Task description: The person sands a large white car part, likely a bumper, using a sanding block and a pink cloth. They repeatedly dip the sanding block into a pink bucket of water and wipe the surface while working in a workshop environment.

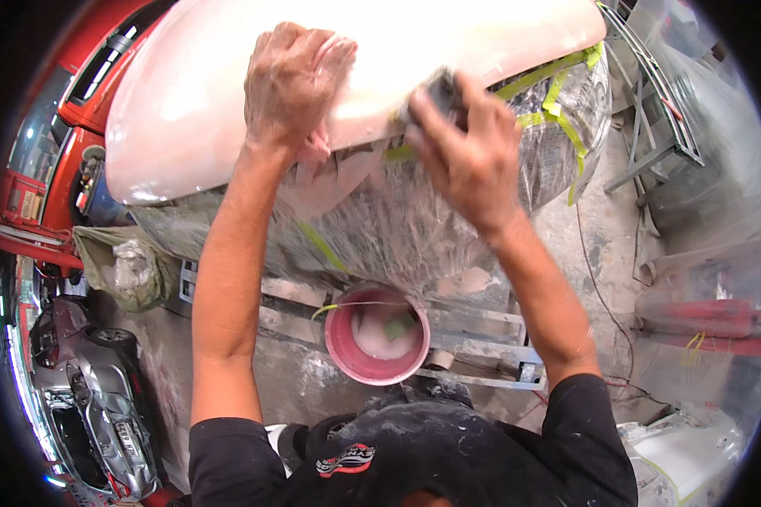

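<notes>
A large, smooth car panel (186, 110), pale pink to white and brightly lit, curves across the top. Over its front part my left hand (287, 89) is closed in a fist round a wet-looking pink cloth (316, 145), whose end hangs below the fingers. My right hand (478, 148), slightly blurred, grips a dark grey sanding block (441, 95) at the panel's front edge. Below that edge, dusty clear plastic sheeting (372, 203) covers the body, held by yellow-green masking tape (553, 108).
Beneath the sheeting a pink bucket (336, 355) holds cloudy liquid and a greenish piece. A metal frame (482, 351) runs behind it. A cable (585, 245) crosses the floor at right, near a metal stand (651, 160). Red and silver (114, 414) vehicles stand at left.
</notes>
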Tool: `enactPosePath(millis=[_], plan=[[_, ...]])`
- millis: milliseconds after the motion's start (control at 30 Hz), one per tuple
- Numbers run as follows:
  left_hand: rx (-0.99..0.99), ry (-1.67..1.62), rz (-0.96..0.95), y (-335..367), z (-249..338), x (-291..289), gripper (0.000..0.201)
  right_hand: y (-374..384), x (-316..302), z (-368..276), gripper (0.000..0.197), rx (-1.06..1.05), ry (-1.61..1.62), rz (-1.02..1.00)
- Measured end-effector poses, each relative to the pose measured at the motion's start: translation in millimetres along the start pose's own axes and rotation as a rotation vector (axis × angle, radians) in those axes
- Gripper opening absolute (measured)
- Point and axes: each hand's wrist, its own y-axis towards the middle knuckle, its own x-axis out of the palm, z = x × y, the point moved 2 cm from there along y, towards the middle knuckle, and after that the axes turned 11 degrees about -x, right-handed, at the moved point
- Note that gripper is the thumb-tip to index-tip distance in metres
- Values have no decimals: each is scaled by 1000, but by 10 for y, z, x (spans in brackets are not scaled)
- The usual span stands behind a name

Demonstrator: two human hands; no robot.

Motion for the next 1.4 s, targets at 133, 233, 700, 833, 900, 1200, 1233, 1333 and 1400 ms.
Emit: enactPosePath(millis=[133,233,700,833,900,1200,1233,1333,1400], plan=[[7,-56,28,15,125,-78,23,469,44,226,35,129,-87,-110],[15,-93,43,43,189,-128,18,67,-58,-242,36,-11,-94,-85],[-36,-103,41,1,145,-137,17,111,-84,-426,32,-79,-104,-76],[-17,-98,71,32,123,-144,16,730,128,164,34,-68,-71,-17],[-32,-126,48,9,100,-151,16,513,121,-44,34,104,-158,-98],[-19,-107,45,52,132,-175,13,548,164,187,36,178,-45,59],[-7,-100,32,44,139,-131,14,410,158,119,39,253,-79,41],[-17,-79,24,47,150,-142,15,-128,117,-338,37,111,-56,118],[-62,-101,38,33,181,-147,15,-111,140,-222,38,83,-46,131]])
